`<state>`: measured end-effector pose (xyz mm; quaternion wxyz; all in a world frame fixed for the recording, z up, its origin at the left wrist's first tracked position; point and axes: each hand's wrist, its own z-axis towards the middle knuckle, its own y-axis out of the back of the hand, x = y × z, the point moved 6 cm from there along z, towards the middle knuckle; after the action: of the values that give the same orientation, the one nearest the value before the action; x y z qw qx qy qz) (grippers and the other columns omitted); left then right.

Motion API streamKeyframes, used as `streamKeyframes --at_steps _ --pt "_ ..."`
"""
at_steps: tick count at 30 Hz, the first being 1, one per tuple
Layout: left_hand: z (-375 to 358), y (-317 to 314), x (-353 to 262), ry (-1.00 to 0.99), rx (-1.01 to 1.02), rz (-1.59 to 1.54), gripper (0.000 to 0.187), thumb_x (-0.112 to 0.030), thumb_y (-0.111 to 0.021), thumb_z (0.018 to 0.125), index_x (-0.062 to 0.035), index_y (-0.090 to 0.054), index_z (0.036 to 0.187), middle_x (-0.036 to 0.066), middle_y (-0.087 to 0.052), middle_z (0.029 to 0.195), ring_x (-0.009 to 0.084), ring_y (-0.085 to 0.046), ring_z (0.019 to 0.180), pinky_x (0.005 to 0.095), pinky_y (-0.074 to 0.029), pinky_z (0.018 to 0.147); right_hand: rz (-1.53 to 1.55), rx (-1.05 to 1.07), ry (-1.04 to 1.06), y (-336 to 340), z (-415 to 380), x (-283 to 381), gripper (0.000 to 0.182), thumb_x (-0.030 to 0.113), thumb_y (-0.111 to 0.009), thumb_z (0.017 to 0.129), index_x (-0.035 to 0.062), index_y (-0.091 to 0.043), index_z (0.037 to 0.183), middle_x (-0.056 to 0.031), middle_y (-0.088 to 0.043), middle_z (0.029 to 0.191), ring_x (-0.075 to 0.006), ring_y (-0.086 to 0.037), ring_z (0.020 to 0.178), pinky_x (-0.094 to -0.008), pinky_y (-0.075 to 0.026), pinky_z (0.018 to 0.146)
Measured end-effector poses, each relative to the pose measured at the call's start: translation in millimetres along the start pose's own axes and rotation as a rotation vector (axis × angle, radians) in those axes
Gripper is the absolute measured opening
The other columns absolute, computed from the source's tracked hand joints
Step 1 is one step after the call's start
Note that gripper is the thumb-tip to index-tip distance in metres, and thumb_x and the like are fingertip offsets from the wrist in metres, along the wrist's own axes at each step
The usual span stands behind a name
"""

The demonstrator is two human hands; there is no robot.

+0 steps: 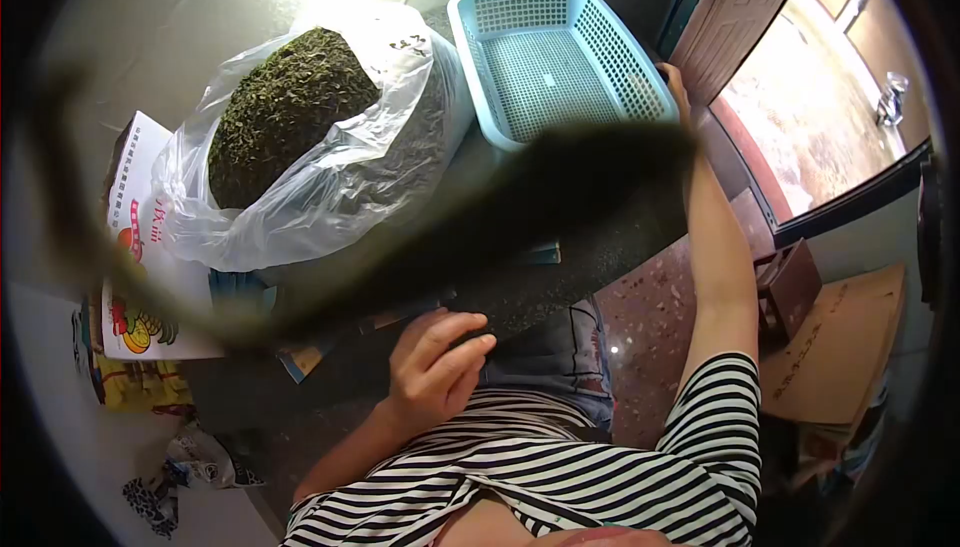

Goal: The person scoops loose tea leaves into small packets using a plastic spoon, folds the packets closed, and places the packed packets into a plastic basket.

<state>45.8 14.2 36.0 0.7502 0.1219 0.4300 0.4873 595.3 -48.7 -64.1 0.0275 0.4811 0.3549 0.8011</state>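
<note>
A light-blue plastic basket [548,125] with mesh walls sits on the dark table, nothing inside it but a small pale spot on its floor. My right hand [676,87] is at the basket's right side, gripping the wall near the rim; part of the hand is hidden. Close to my body, at the table's front edge, my left hand [435,362] has its fingers loosely bent and apart, holding nothing. Left of the basket stands a clear plastic bag [330,212], open at the top, full of dried green tea leaves [290,97].
A blurred dark strap [480,217] close to the camera crosses the view. A white printed carton [150,317] is left of the bag. Small packets [300,359] lie near the front edge. On the right are a doorway, a brown stool [790,292] and flattened cardboard [835,347].
</note>
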Motion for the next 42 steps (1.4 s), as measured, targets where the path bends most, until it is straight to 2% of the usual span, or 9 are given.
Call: streamKeyframes --at_steps 3,5,7,13,16,17,21,27,42 --pt "-4.7 -25.8 -2.1 -0.062 0.046 0.041 0.026 -0.002 -0.073 0.074 -0.0069 -0.073 0.099 0.013 -0.069 0.11 0.0309 -0.068 0.097 0.0455 -0.054 0.089 -0.12 -0.023 0.02 15.4 -7.5 -2.4 0.078 0.041 -0.077 0.086 0.0126 -0.038 0.148 -0.0209 -0.049 0.148 -0.0405 -0.053 0.13 -0.0456 -0.042 0.108" --pt "-8.5 -30.1 -1.5 -0.119 0.1 0.097 0.026 -0.001 -0.072 0.074 -0.008 -0.073 0.099 0.011 -0.069 0.11 0.0294 -0.068 0.097 0.0456 -0.053 0.091 0.54 -0.015 0.118 15.3 -10.5 -17.9 0.064 0.026 -0.073 0.091 0.0052 -0.043 0.144 -0.0207 -0.06 0.134 -0.0307 -0.056 0.128 -0.0417 -0.048 0.101" --pt "-10.0 -30.9 1.2 -0.115 0.111 0.092 0.027 -0.001 -0.072 0.074 -0.0092 -0.073 0.1 0.01 -0.069 0.11 0.0281 -0.068 0.099 0.046 -0.053 0.092 0.232 -0.216 -0.027 41.3 -14.9 -28.2 0.049 0.011 -0.07 0.093 -0.0003 -0.051 0.137 -0.0129 -0.066 0.119 -0.0205 -0.059 0.12 -0.0365 -0.049 0.1" --pt "-11.8 -38.6 9.3 -0.076 0.126 0.009 0.027 -0.001 -0.073 0.074 -0.0099 -0.073 0.099 0.01 -0.07 0.109 0.0276 -0.068 0.1 0.0458 -0.053 0.092 0.371 0.092 -0.042 52.3 -124.7 28.6 0.042 0.009 -0.071 0.091 0.0014 -0.058 0.13 -0.0118 -0.066 0.122 -0.0198 -0.06 0.118 -0.0338 -0.043 0.107" --pt "-7.9 -42.9 6.5 -0.124 0.156 -0.003 0.029 -0.002 -0.072 0.07 -0.0084 -0.073 0.099 0.01 -0.07 0.109 0.0274 -0.067 0.102 0.0449 -0.054 0.094 -0.424 0.043 0.509 34.7 -154.2 79.9 0.034 0.003 -0.069 0.091 0.0077 -0.062 0.124 -0.0068 -0.065 0.124 -0.0157 -0.061 0.116 -0.0326 -0.045 0.104" --pt "-5.6 -44.7 9.5 -0.092 0.162 0.016 0.029 -0.002 -0.072 0.07 -0.0084 -0.073 0.099 0.01 -0.07 0.109 0.0274 -0.067 0.102 0.0449 -0.054 0.094 -0.102 0.119 0.254 29.0 -153.8 80.3 0.027 0.001 -0.068 0.091 0.0057 -0.065 0.117 -0.0052 -0.068 0.119 -0.0151 -0.065 0.108 -0.0296 -0.05 0.095" --pt "-13.5 -43.1 9.8 -0.107 0.128 0.009 0.027 -0.006 -0.073 0.07 -0.0075 -0.073 0.096 0.009 -0.07 0.106 0.0263 -0.068 0.101 0.0444 -0.054 0.095 -0.098 0.106 0.329 27.7 -150.6 65.9 0.024 0.002 -0.068 0.093 0.0023 -0.065 0.117 -0.0061 -0.072 0.104 -0.0139 -0.066 0.101 -0.0278 -0.051 0.09" --pt "-19.5 -4.9 12.1 -0.047 0.025 0.107 0.024 -0.008 -0.074 0.07 -0.0074 -0.073 0.094 0.008 -0.07 0.101 0.0248 -0.068 0.097 0.0405 -0.055 0.088 0.209 0.103 0.0 43.9 -164.3 28.9 0.011 0.011 -0.065 0.099 0.0015 -0.066 0.106 -0.0034 -0.068 0.101 -0.0099 -0.061 0.098 -0.0226 -0.045 0.092" --pt "-4.5 42.7 84.3 0.34 -0.023 0.542 0.045 -0.02 -0.083 0.073 -0.0059 -0.071 0.114 0.008 -0.069 0.118 0.0289 -0.067 0.101 0.04 -0.053 0.089 0.435 -0.082 0.003 36.9 -200.8 48.2 0.008 0.008 -0.067 0.097 0.0033 -0.068 0.103 -0.0009 -0.066 0.094 -0.0095 -0.061 0.09 -0.0229 -0.046 0.088"
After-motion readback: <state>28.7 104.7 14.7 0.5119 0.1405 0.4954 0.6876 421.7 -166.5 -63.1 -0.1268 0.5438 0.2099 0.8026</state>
